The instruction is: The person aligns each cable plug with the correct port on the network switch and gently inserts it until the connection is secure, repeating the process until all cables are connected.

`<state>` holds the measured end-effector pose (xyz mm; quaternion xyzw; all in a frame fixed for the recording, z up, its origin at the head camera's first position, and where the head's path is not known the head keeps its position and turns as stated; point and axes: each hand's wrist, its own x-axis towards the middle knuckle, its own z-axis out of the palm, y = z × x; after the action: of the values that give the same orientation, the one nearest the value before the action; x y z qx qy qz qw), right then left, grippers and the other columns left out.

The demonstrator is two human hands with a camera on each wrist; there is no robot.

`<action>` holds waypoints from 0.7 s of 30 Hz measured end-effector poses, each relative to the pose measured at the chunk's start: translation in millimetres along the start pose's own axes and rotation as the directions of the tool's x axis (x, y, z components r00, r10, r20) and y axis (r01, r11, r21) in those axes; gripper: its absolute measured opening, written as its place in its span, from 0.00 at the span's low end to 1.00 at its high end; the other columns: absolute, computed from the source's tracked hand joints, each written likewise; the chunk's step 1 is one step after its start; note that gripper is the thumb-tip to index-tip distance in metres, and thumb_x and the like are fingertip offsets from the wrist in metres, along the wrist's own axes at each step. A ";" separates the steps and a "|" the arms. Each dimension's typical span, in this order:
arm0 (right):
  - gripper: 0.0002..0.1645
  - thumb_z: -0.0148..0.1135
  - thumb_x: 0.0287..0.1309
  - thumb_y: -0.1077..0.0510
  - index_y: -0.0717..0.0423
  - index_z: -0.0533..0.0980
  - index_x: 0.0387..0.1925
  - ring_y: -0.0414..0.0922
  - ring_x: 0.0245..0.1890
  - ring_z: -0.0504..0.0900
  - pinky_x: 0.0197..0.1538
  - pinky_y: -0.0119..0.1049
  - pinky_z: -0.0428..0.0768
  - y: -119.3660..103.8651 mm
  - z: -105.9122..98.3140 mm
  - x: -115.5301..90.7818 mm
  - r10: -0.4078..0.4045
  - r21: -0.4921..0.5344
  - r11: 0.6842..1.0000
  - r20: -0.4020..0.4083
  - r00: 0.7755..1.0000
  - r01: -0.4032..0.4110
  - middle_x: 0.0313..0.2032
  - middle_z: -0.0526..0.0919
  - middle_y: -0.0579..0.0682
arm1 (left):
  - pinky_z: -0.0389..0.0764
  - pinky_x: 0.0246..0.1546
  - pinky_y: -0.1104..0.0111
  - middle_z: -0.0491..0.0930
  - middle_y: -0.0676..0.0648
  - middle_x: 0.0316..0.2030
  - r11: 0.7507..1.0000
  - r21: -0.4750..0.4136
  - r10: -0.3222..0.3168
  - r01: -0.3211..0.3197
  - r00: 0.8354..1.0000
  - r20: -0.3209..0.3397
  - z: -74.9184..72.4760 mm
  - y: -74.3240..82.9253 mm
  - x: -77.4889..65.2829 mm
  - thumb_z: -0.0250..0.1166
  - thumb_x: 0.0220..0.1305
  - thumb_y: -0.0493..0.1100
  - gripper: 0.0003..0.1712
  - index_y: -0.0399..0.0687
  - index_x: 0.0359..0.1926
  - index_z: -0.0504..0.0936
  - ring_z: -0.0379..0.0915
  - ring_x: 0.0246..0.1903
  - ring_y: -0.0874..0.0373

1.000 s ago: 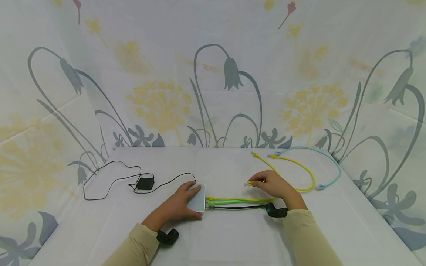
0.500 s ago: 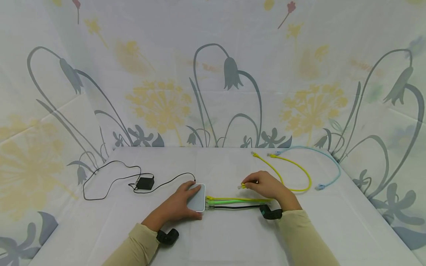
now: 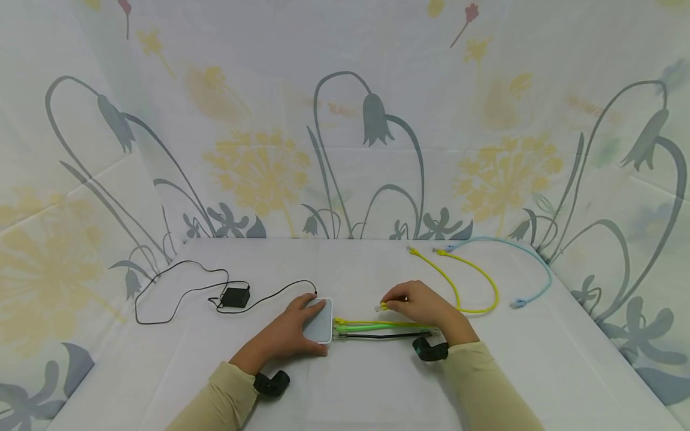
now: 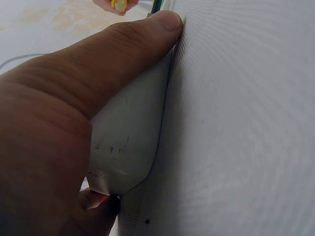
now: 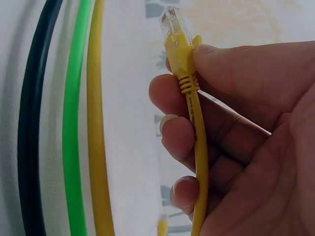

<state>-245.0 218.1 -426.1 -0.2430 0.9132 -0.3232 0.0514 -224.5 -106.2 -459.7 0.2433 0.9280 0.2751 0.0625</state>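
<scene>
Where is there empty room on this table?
Bare table shows in front, between the sleeves, and behind the white box, between the black cord and looping yellow cable. It's crowded right of the box, where straight yellow, green and black cables lie close together.

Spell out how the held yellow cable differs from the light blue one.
The yellow cable is vivid yellow; the blue cable is pale blue. The right hand pinches the yellow cable by its plug; the blue cable lies untouched on the table. Both carry plugs.

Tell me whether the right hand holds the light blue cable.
No. The right hand pinches a yellow plug, and the light blue cable lies apart from it.
</scene>
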 end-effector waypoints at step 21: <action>0.10 0.59 0.66 0.52 0.44 0.84 0.44 0.38 0.41 0.78 0.43 0.34 0.75 -5.9 15.4 6.3 -0.029 0.010 1.000 0.017 0.999 0.029 0.44 0.85 0.42 | 0.68 0.61 0.51 0.53 0.44 0.73 1.000 -0.004 -0.014 0.014 1.000 0.009 1.1 -1.9 1.6 0.77 0.41 0.64 0.58 0.55 0.72 0.63 0.55 0.69 0.46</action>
<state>-244.2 202.5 -434.2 -0.2587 0.9074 -0.3265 0.0557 -226.4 -106.3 -461.6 0.2378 0.9289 0.2754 0.0692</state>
